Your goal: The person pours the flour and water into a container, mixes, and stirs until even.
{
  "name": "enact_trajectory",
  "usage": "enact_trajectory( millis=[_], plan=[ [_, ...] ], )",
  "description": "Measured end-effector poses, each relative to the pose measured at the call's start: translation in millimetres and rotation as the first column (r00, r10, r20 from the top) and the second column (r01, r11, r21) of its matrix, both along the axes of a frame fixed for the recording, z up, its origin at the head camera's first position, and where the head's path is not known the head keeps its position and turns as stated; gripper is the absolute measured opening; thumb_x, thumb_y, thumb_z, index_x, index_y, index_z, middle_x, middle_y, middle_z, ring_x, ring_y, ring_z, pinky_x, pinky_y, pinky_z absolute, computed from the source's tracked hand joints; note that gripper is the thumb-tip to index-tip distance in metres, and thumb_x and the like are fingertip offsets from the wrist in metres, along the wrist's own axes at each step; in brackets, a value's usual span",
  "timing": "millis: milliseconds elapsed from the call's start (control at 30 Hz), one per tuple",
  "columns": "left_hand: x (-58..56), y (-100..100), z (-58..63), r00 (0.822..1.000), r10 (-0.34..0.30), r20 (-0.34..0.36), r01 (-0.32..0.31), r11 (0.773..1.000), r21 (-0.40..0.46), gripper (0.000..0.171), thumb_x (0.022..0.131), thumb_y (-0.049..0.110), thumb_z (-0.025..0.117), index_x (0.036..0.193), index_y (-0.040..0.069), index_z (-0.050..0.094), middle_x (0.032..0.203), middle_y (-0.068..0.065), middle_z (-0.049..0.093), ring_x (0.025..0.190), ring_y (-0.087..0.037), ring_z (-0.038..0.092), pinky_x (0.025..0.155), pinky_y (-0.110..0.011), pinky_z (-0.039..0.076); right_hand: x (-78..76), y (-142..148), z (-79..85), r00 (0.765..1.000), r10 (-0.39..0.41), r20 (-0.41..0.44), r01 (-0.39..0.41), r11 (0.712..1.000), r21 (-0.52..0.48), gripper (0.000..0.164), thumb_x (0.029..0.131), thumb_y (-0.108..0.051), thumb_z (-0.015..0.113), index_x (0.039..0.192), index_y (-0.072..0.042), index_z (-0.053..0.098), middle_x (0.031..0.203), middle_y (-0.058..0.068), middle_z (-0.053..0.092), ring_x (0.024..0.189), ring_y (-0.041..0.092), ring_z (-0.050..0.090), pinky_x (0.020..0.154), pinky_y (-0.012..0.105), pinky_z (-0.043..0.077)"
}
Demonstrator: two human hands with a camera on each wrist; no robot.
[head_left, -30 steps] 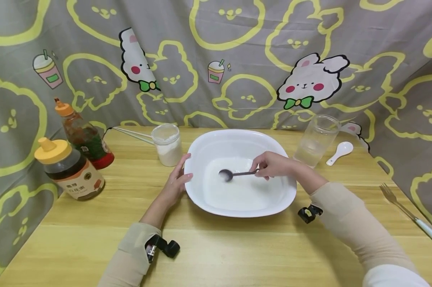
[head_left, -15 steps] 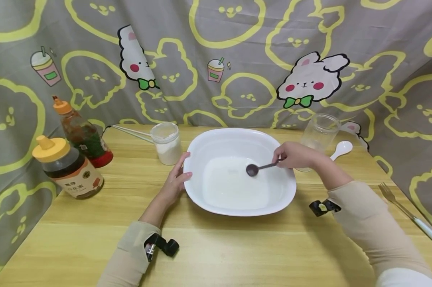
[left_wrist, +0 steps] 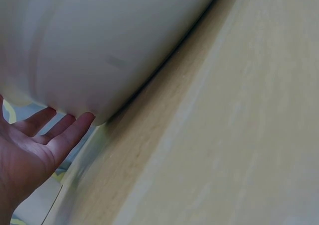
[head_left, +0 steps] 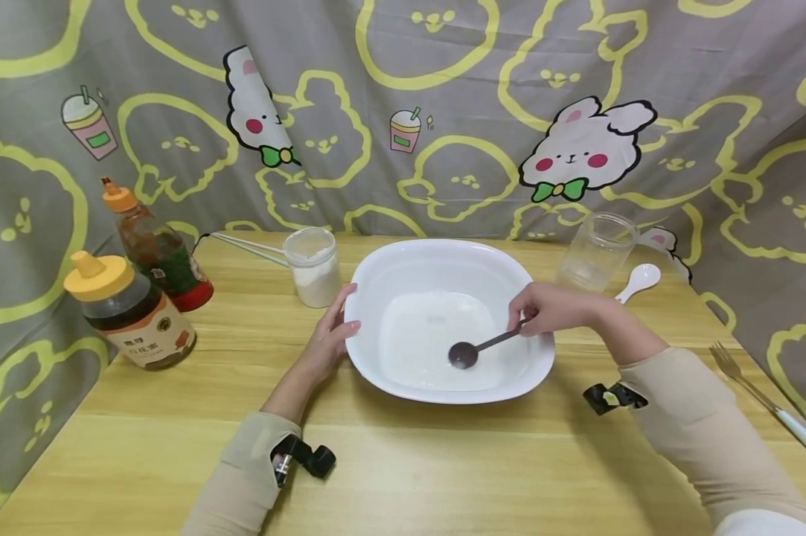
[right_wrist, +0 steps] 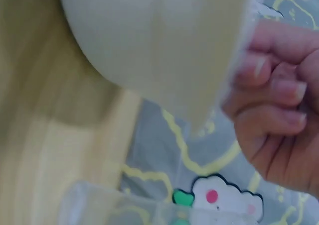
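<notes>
A white basin (head_left: 382, 275) with rounded corners sits mid-table and holds a shallow, milky white liquid (head_left: 416, 335). At its left side my left hand (head_left: 325, 339) holds the rim, thumb tip overlapping the edge; in the left wrist view, fingertips (left_wrist: 85, 119) touch the outer wall from below. My right hand (head_left: 543, 307) pinches the handle of a dark brown spoon (head_left: 464, 355) over the basin's right rim. The spoon's round bowl is at the liquid, near the basin's front. In the right wrist view the basin wall hides the spoon behind my curled fingers (right_wrist: 271, 90).
Left of the basin stands a jar of white powder (head_left: 317, 279), with chopsticks (head_left: 248, 248) behind. A honey bottle (head_left: 131, 313) and a red sauce bottle (head_left: 161, 253) stand farther left. At right are a clear jar (head_left: 593, 253), a white spoon (head_left: 640, 279) and a fork (head_left: 754, 394).
My right hand has moved the spoon rightward from the middle of the liquid, then toward the basin's front. My left hand stays at the rim.
</notes>
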State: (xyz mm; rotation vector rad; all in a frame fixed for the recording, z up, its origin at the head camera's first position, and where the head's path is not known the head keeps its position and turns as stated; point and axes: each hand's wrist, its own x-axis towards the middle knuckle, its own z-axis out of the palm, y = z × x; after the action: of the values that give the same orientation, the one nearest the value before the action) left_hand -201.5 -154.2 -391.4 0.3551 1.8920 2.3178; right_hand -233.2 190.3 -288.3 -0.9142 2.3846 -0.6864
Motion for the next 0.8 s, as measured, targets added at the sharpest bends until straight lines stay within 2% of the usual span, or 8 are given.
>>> enact_trajectory(
  millis=[67, 167, 267, 367, 433, 567, 700, 800],
  plan=[
    [-0.4, -0.1, 0.0, 1.0, -0.001, 0.0, 0.001, 1.0, -0.002, 0.063, 0.079, 0.013, 0.048, 0.136, 0.022, 0.023, 0.127, -0.021, 0.03, 0.105, -0.042, 0.037, 0.072, -0.042, 0.048, -1.8, 3.8, 5.8, 0.997, -0.056, -0.051, 0.059, 0.997, 0.044, 0.015, 0.072, 0.004, 0.053, 0.078, -0.003, 0.064, 0.055, 0.0, 0.049, 0.046, 0.011, 0.042, 0.042, 0.024, 0.038],
    [-0.6, -0.3, -0.1, 1.0, 0.0, 0.001, 0.0, 1.0, -0.01, 0.063, 0.078, 0.013, 0.048, 0.136, 0.022, 0.023, 0.127, -0.02, 0.03, 0.105, -0.04, 0.038, 0.072, -0.042, 0.048, -8.7, 2.8, 5.4, 0.977, -0.14, -0.158, 0.156, 0.984, 0.092, 0.013, 0.073, 0.003, 0.053, 0.079, -0.003, 0.063, 0.058, 0.001, 0.051, 0.048, 0.013, 0.045, 0.043, 0.026, 0.038],
    [-0.7, -0.3, -0.6, 1.0, 0.001, 0.004, -0.001, 1.0, -0.011, 0.064, 0.078, 0.013, 0.048, 0.136, 0.022, 0.024, 0.127, -0.02, 0.03, 0.105, -0.04, 0.038, 0.072, -0.042, 0.048, -18.6, -7.6, -5.4, 0.953, -0.214, -0.214, 0.234, 0.969, 0.074, 0.012, 0.075, 0.001, 0.053, 0.082, -0.002, 0.062, 0.058, 0.003, 0.052, 0.048, 0.014, 0.046, 0.045, 0.026, 0.039],
    [-1.0, -0.1, -1.6, 1.0, 0.0, 0.005, 0.0, 1.0, -0.01, 0.063, 0.078, 0.013, 0.048, 0.136, 0.023, 0.024, 0.125, -0.021, 0.032, 0.104, -0.039, 0.04, 0.071, -0.042, 0.048, -27.0, -24.1, -19.7, 0.943, -0.259, -0.208, 0.267, 0.964, 0.011, 0.012, 0.078, -0.003, 0.054, 0.087, -0.001, 0.061, 0.056, 0.004, 0.053, 0.048, 0.015, 0.047, 0.045, 0.026, 0.04],
    [-1.3, 0.1, -2.4, 1.0, 0.003, 0.004, -0.003, 1.0, -0.009, 0.063, 0.078, 0.013, 0.049, 0.136, 0.023, 0.024, 0.123, -0.022, 0.033, 0.102, -0.037, 0.041, 0.07, -0.041, 0.049, -29.7, -36.4, -28.0, 0.946, -0.263, -0.191, 0.261, 0.965, -0.036, 0.013, 0.08, -0.004, 0.055, 0.091, 0.0, 0.061, 0.054, 0.004, 0.053, 0.047, 0.015, 0.048, 0.044, 0.025, 0.04],
    [-0.8, 0.1, -2.3, 1.0, 0.01, -0.011, -0.01, 1.0, 0.001, 0.063, 0.079, 0.011, 0.047, 0.136, 0.018, 0.023, 0.121, -0.023, 0.034, 0.098, -0.033, 0.044, 0.068, -0.04, 0.05, -28.3, -58.3, -40.2, 0.966, -0.217, -0.14, 0.204, 0.974, -0.098, 0.017, 0.081, -0.006, 0.056, 0.096, 0.0, 0.061, 0.051, 0.004, 0.053, 0.045, 0.014, 0.046, 0.043, 0.024, 0.037],
    [0.3, -0.1, -2.0, 1.0, 0.008, -0.025, -0.008, 1.0, 0.011, 0.063, 0.079, 0.009, 0.046, 0.136, 0.016, 0.022, 0.121, -0.025, 0.034, 0.098, -0.036, 0.044, 0.068, -0.042, 0.049, -18.1, -70.5, -43.6, 0.99, -0.128, -0.055, 0.119, 0.982, -0.144, 0.018, 0.081, -0.005, 0.055, 0.097, 0.0, 0.062, 0.052, 0.005, 0.052, 0.044, 0.012, 0.04, 0.043, 0.022, 0.033],
    [0.6, 0.2, -1.6, 1.0, 0.005, -0.022, -0.005, 1.0, 0.01, 0.063, 0.078, 0.01, 0.046, 0.137, 0.016, 0.022, 0.121, -0.025, 0.033, 0.098, -0.035, 0.044, 0.068, -0.04, 0.05, -9.3, -68.8, -41.4, 0.999, -0.043, 0.022, 0.046, 0.985, -0.166, 0.017, 0.081, -0.003, 0.055, 0.095, 0.0, 0.063, 0.051, 0.006, 0.051, 0.043, 0.012, 0.038, 0.042, 0.021, 0.031]
  ],
)
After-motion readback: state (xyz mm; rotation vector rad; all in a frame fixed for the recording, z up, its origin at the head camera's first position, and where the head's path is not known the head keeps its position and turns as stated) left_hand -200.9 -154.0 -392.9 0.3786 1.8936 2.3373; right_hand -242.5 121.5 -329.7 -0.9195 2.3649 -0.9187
